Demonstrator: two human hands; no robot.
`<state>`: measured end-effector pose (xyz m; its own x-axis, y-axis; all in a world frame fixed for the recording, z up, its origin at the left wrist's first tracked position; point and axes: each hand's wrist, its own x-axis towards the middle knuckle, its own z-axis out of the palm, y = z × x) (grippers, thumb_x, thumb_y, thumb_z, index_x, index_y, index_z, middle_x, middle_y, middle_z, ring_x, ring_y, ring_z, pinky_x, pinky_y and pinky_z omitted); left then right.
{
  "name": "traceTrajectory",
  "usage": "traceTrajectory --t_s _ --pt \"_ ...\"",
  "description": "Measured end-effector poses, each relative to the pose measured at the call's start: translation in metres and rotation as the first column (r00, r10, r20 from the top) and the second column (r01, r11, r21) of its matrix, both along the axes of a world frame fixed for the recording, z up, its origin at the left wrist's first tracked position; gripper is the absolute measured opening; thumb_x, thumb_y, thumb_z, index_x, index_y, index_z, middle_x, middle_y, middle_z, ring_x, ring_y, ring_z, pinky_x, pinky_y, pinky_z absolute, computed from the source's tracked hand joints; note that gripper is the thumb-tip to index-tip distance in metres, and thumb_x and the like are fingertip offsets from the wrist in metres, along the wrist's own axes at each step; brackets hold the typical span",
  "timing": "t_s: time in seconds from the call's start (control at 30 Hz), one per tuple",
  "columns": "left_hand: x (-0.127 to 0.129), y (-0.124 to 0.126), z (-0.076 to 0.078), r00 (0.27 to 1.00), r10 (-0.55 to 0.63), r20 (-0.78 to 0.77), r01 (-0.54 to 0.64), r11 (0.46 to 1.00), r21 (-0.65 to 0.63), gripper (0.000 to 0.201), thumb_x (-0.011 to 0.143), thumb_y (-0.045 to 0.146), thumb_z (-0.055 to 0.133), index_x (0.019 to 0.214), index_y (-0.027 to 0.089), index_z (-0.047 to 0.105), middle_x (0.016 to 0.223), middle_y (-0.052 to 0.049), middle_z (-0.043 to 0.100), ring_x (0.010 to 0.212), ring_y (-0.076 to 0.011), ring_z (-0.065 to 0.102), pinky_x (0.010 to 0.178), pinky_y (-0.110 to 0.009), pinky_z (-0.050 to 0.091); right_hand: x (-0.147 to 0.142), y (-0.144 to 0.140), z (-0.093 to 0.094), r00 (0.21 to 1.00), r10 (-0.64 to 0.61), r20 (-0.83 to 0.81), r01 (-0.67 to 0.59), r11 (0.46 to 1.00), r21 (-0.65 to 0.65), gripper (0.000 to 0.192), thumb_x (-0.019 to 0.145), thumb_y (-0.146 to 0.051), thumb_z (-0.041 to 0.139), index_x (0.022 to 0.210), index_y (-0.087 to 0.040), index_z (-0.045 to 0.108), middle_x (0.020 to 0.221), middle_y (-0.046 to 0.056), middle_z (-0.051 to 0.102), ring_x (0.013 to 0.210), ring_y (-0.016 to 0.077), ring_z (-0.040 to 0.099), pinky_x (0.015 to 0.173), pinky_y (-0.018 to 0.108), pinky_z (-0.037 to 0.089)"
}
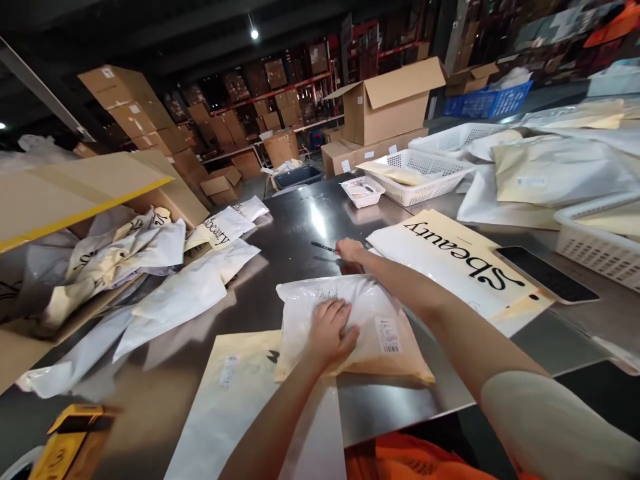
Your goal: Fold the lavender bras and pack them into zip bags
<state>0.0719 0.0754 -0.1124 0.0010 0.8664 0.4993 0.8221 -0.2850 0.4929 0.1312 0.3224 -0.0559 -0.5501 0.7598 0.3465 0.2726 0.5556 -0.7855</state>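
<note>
While the left hand (pixel 331 328) lies flat, fingers spread, on a filled white parcel bag (pixel 350 323) at the near middle of the steel table (pixel 300 220), the right hand (pixel 350 250) reaches beyond the bag's far edge with its fingers closed on a dark pen (pixel 323 247) whose tip points left. The bag carries a barcode label near its right end and handwriting near its top edge, and it rests partly on a flat cream mailer (pixel 235 393).

To the right of the bag lies a large cream mailer printed "Beauty" (pixel 450 257), with a dark phone (pixel 545 273) just beside it. At the left an open cardboard box (pixel 85 187) lies tipped on its side, with white and cream printed bags (pixel 130 250) spilling out of it onto the table. At the far side a small white basket (pixel 363 190) holds small items too blurred to tell, and a larger white basket (pixel 417 175) next to it holds flat cream packets. Behind them stands an open brown carton (pixel 387 100); its contents are hidden. At the right edge another white basket (pixel 600 233) holds cream mailers.
</note>
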Motion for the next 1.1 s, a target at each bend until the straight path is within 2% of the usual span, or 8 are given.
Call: traceTrajectory --t_s 0.27,0.4,0.5,0.6,0.77,0.87,0.93,1.1 --pt "-0.01 0.008 0.012 0.803 0.177 0.57 -0.255 0.965 0.06 0.043 0.1 0.043 0.033 0.137 0.021 0.028 0.132 -0.018 0.052 0.103 -0.0193 0.066 0.082 -0.034 0.057 0.078 -0.059 0.046 0.904 0.423 0.062 -0.397 0.884 -0.247 0.038 0.082 -0.053 0.062 0.093 -0.016 0.061 0.07 0.0 0.067 0.06 0.0109 0.056 0.058 0.023 0.044" --pt "-0.019 0.002 0.04 0.881 0.236 0.41 -0.304 0.947 0.107 0.051 0.097 0.049 0.042 0.138 0.021 0.034 0.137 -0.017 0.05 0.109 -0.0212 0.061 0.087 -0.036 0.053 0.112 -0.101 0.067 0.86 0.509 0.043 -0.465 0.815 -0.345 0.035 0.079 -0.048 0.067 0.093 -0.016 0.07 0.064 -0.001 0.063 0.057 0.0109 0.053 0.055 0.023 0.04" --pt "-0.014 -0.008 0.057 0.983 0.179 0.038 -0.182 0.978 0.098 0.036 0.099 0.04 0.033 0.112 0.018 0.058 0.097 -0.011 0.066 0.09 -0.0224 0.064 0.079 -0.036 0.05 0.119 -0.124 0.067 0.903 0.407 -0.139 -0.424 0.789 -0.445 0.031 0.075 -0.044 0.073 0.09 -0.016 0.072 0.06 -0.002 0.059 0.053 0.0103 0.048 0.05 0.024 0.036" --pt "0.001 -0.016 0.064 0.992 0.089 -0.087 -0.086 0.995 0.041 0.034 0.099 0.034 0.031 0.091 0.019 0.06 0.076 -0.008 0.065 0.075 -0.0216 0.063 0.066 -0.033 0.047 0.11 -0.148 0.057 0.886 0.296 -0.357 -0.446 0.759 -0.475 0.032 0.074 -0.049 0.076 0.077 -0.018 0.068 0.061 -0.001 0.053 0.055 0.0109 0.044 0.051 0.025 0.033" --pt "0.009 -0.02 0.064 0.99 0.025 -0.136 -0.029 0.999 -0.025 0.031 0.098 0.028 0.031 0.084 0.02 0.057 0.069 -0.005 0.064 0.065 -0.0202 0.062 0.059 -0.032 0.047 0.114 -0.156 0.078 0.805 0.108 -0.583 -0.384 0.844 -0.374 0.065 0.09 -0.06 0.048 0.047 -0.02 0.019 0.057 0.002 0.032 0.059 0.0155 0.038 0.059 0.033 0.04" --pt "0.008 -0.018 0.059 0.985 0.021 -0.171 -0.027 0.999 -0.032 0.029 0.097 0.025 0.033 0.084 0.019 0.059 0.094 -0.013 0.071 0.096 -0.0279 0.066 0.082 -0.045 0.053 0.121 -0.133 0.1 0.681 -0.155 -0.715 -0.157 0.923 -0.35 0.065 0.087 -0.06 0.051 0.053 -0.019 0.014 0.061 0.003 0.03 0.061 0.0155 0.039 0.059 0.031 0.043" --pt "0.015 -0.014 0.05 0.962 -0.047 -0.268 0.032 0.998 -0.057 0.025 0.095 0.029 0.041 0.085 0.019 0.061 0.132 -0.015 0.061 0.133 -0.0382 0.046 0.105 -0.065 0.038 0.11 -0.12 0.097 0.713 -0.178 -0.679 -0.17 0.895 -0.413 0.063 0.086 -0.069 0.047 0.054 -0.019 0.023 0.067 0.003 0.038 0.06 0.0135 0.041 0.057 0.03 0.043" --pt "0.036 -0.015 0.018 0.911 -0.17 -0.377 0.095 0.973 -0.211 0.026 0.094 0.037 0.048 0.11 0.022 0.063 0.155 -0.006 0.04 0.148 -0.0451 0.014 0.101 -0.09 0.009 0.063 -0.115 0.026 0.897 -0.159 -0.413 -0.134 0.792 -0.596 0.053 0.068 -0.07 0.062 0.06 -0.02 0.046 0.067 0.002 0.051 0.055 0.0131 0.049 0.056 0.031 0.047"
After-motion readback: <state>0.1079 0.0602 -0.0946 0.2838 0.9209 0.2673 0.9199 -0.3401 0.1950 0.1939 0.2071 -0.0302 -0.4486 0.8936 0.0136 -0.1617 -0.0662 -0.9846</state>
